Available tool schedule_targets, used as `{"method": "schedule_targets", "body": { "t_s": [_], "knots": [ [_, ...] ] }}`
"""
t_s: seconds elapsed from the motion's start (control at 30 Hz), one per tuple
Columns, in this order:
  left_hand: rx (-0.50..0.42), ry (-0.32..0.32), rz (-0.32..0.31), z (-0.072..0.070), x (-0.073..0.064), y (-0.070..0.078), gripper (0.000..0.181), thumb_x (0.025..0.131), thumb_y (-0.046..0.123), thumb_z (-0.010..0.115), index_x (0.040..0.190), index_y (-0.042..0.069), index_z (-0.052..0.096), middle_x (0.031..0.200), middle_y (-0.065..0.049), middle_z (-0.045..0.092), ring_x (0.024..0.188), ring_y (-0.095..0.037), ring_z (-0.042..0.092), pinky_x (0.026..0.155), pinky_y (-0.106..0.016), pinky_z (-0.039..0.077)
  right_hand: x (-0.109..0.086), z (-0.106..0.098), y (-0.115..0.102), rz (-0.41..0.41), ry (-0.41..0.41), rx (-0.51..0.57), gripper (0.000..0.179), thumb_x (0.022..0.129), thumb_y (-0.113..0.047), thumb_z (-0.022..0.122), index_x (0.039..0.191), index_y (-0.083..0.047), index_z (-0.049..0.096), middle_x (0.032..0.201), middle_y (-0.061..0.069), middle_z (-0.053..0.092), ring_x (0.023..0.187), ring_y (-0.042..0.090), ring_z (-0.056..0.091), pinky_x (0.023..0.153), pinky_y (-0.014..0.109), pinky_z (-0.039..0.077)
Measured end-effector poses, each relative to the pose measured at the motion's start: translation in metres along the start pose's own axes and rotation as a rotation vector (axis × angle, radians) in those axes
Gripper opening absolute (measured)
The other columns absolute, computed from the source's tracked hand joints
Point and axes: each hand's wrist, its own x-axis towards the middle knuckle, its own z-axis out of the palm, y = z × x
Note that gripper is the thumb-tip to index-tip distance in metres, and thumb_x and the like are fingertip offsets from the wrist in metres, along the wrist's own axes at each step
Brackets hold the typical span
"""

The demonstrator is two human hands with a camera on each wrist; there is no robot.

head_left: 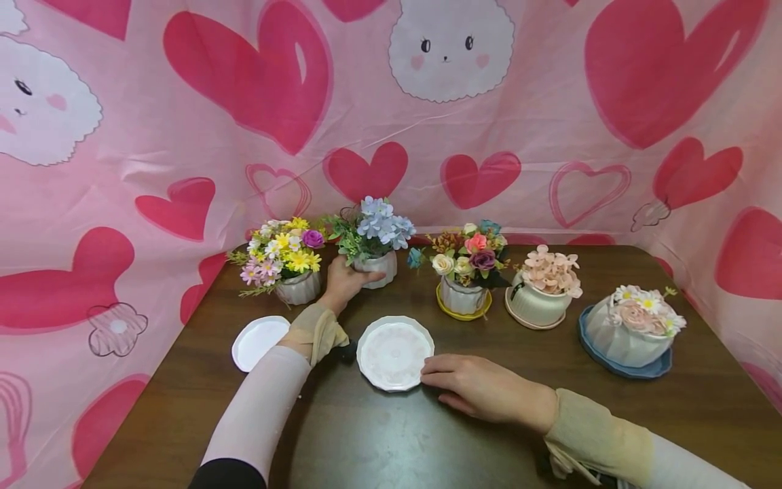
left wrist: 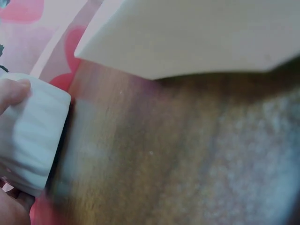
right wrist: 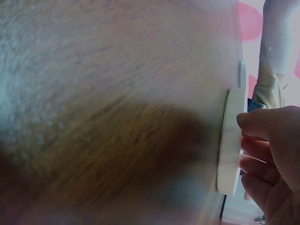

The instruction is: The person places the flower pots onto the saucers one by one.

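Note:
My left hand (head_left: 343, 282) grips a white ribbed flowerpot (head_left: 377, 270) near its base, with the thumb across its front. Pale blue hydrangeas (head_left: 381, 223) and green leaves fill that pot. In the left wrist view the flowerpot (left wrist: 33, 136) appears sideways between thumb and fingers. My right hand (head_left: 482, 387) touches the right rim of a white scalloped saucer (head_left: 396, 353) with loosely bent fingers. Seen edge-on in the right wrist view, the saucer (right wrist: 230, 145) lies against the thumb tip and fingertips of the right hand (right wrist: 276, 154).
Left of the blue flowers stands a pot of yellow and pink daisies (head_left: 298, 288). Another white saucer (head_left: 259, 341) lies before it. Rightward stand potted roses on a yellow saucer (head_left: 464, 314), a peach-flowered pot (head_left: 540, 304), and a pot on a blue saucer (head_left: 629, 370). A pink heart-patterned cloth (head_left: 366, 115) hangs behind.

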Motion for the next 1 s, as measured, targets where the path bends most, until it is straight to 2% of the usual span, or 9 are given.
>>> {"method": "schedule_targets", "body": {
  "t_s": [0.2, 0.7, 1.0],
  "knots": [
    [-0.054, -0.001, 0.009, -0.001, 0.001, 0.002, 0.071, 0.064, 0.023, 0.094, 0.127, 0.015, 0.062, 0.124, -0.007, 0.069, 0.116, -0.023, 0.061, 0.103, -0.042, 0.048, 0.0, 0.002, 0.001, -0.03, 0.039, -0.022, 0.034, 0.089, -0.016, 0.072, 0.122, -0.01, 0.066, 0.127, 0.005, 0.065, 0.121, 0.016, 0.061, 0.099, 0.036, 0.053],
    [-0.106, -0.004, 0.041, -0.004, -0.006, 0.008, 0.069, 0.066, 0.021, 0.093, 0.127, 0.016, 0.062, 0.123, -0.007, 0.069, 0.114, -0.021, 0.062, 0.101, -0.042, 0.05, -0.001, 0.002, -0.001, -0.011, 0.024, -0.024, 0.035, 0.09, -0.017, 0.072, 0.123, -0.01, 0.066, 0.128, 0.005, 0.065, 0.122, 0.016, 0.06, 0.099, 0.036, 0.053],
    [-0.095, -0.012, 0.021, -0.004, -0.011, 0.012, 0.07, 0.066, 0.024, 0.093, 0.128, 0.015, 0.061, 0.124, -0.007, 0.069, 0.116, -0.021, 0.061, 0.102, -0.043, 0.05, -0.002, 0.003, -0.001, -0.013, 0.032, -0.022, 0.035, 0.089, -0.017, 0.072, 0.123, -0.01, 0.066, 0.129, 0.005, 0.064, 0.122, 0.016, 0.06, 0.099, 0.035, 0.053]
  ]
}}
